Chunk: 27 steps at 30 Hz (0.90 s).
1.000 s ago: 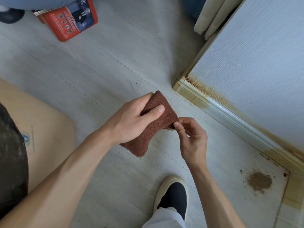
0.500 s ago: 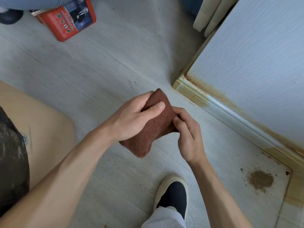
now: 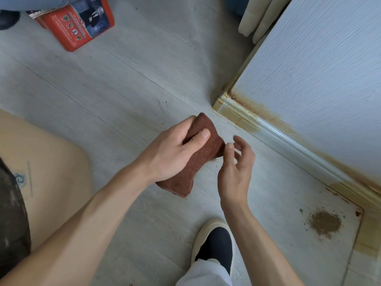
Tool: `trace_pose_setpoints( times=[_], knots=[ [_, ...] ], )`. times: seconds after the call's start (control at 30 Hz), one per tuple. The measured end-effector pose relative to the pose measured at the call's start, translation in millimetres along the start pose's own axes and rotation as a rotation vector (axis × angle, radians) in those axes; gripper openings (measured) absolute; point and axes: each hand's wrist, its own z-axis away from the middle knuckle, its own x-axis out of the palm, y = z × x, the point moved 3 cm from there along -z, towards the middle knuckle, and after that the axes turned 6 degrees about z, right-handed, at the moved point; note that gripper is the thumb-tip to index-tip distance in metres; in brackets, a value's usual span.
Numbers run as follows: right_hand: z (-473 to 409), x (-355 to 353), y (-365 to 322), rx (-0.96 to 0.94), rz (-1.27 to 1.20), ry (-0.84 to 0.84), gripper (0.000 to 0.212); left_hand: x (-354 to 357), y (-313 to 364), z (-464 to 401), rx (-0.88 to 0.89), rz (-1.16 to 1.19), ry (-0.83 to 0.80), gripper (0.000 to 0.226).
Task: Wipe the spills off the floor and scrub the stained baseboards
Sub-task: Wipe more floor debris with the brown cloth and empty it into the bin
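My left hand [image 3: 175, 153] grips a folded brown cloth [image 3: 198, 162] above the grey plank floor [image 3: 123, 89], thumb across its top. My right hand [image 3: 236, 170] hovers just right of the cloth, fingers loosely spread, its fingertips close to the cloth's right edge and holding nothing. A brown powdery spill [image 3: 325, 222] lies on the floor at the lower right, near the corner. The baseboard [image 3: 288, 141] runs diagonally along the white wall and carries yellow-brown stains, heaviest at its left end [image 3: 233, 113] and toward the lower right. A few brown crumbs [image 3: 213, 161] lie under the cloth.
A red printed box [image 3: 78, 27] lies on the floor at the upper left beside another person's leg and shoe. A tan board [image 3: 51, 172] covers the floor on the left. My shoe [image 3: 214, 242] stands at the bottom centre. Cream curtains [image 3: 259, 15] hang at the top right.
My right hand has let go of the cloth's right edge and opened its fingers, drawing slightly away. The left hand keeps its grip on the cloth in much the same place.
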Motion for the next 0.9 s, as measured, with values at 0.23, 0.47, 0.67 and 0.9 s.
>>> trace_pose_setpoints(
  times=[0.23,0.47,0.67,0.9],
  knots=[
    [15,19,-6,0.501,-0.748,-0.265,0.065,26,-6,1,-0.007,0.089,-0.08,0.032],
    [8,15,-9,0.508,-0.854,-0.372,0.085,30,-16,0,-0.031,0.214,0.005,0.034],
    [8,14,-20,0.452,-0.777,-0.387,0.05,17,-18,-3,0.105,-0.179,0.27,0.033],
    [5,13,-27,0.453,-0.816,-0.421,0.044,14,-37,-9,0.046,-0.252,0.284,0.023]
  ],
)
